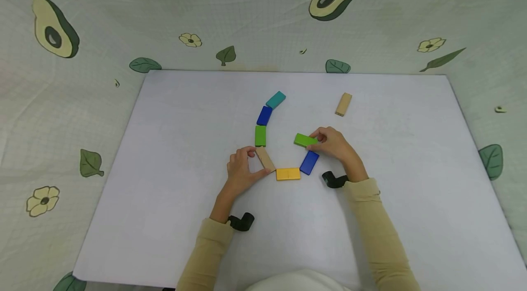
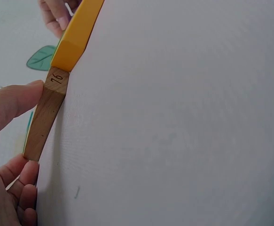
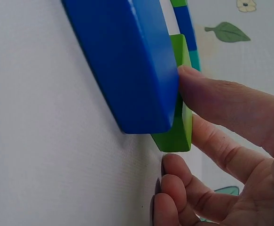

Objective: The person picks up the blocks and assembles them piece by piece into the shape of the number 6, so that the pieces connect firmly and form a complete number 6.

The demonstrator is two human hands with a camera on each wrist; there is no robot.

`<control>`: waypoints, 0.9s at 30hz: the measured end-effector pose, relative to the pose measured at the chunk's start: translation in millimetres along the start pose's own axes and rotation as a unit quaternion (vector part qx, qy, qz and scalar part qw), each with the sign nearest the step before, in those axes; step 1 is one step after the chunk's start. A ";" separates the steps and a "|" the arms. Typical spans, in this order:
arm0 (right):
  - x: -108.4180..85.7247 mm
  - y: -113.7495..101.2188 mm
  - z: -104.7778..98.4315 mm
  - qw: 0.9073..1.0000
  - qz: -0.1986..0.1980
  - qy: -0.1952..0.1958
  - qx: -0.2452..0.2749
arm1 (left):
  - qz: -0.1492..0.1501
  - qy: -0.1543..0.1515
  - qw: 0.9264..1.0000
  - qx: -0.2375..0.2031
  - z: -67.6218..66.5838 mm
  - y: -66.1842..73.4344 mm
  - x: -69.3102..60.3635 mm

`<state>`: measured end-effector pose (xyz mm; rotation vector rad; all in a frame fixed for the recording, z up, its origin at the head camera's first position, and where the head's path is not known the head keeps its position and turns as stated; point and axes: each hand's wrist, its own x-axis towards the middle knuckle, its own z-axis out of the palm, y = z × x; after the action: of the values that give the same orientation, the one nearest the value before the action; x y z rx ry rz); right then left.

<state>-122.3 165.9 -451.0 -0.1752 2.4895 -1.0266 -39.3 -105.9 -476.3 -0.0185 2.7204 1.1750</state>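
A curved row of small oblong blocks lies on the white tabletop. My left hand [image 1: 240, 172] spans a plain wooden block [image 1: 265, 159], thumb at one end and fingertips at the other. In the left wrist view that wooden block [image 2: 46, 115] bears a printed number and meets the yellow block [image 2: 73, 47]. My right hand [image 1: 334, 145] pinches a green block [image 1: 303, 140] between thumb and fingers, just beyond the right-hand blue block [image 1: 309, 163]. Seen from the right wrist, this blue block [image 3: 122, 66] partly hides the green block [image 3: 179, 136].
Up the left side of the curve run another green block [image 1: 260, 136], a second blue block [image 1: 264, 115] and a teal block [image 1: 276, 99]. A loose wooden block [image 1: 343, 104] lies apart at the back right. Avocado-print cloth [image 1: 263, 16] surrounds the tabletop [image 1: 411, 167].
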 end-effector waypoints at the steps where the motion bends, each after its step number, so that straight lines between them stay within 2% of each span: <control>1: -0.1 0.0 -0.1 1.000 0.001 -0.001 0.001 | 0.000 0.000 1.000 0.001 0.0 0.0 0.1; 10: -1.9 0.6 -1.9 1.000 0.018 -0.003 0.007 | -0.002 -0.001 1.000 0.001 -0.1 0.3 0.0; 19: -1.4 2.4 0.9 0.999 0.047 0.020 0.004 | -0.007 -0.003 1.000 0.000 -0.6 0.6 -0.1; 27: -2.2 4.1 0.6 0.998 0.051 0.018 0.011 | -0.006 -0.002 1.000 0.001 -0.8 1.1 0.1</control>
<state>-119.9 169.1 -453.5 -0.0229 2.4906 -1.0245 -39.6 -105.7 -475.1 -0.0317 2.7153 1.1670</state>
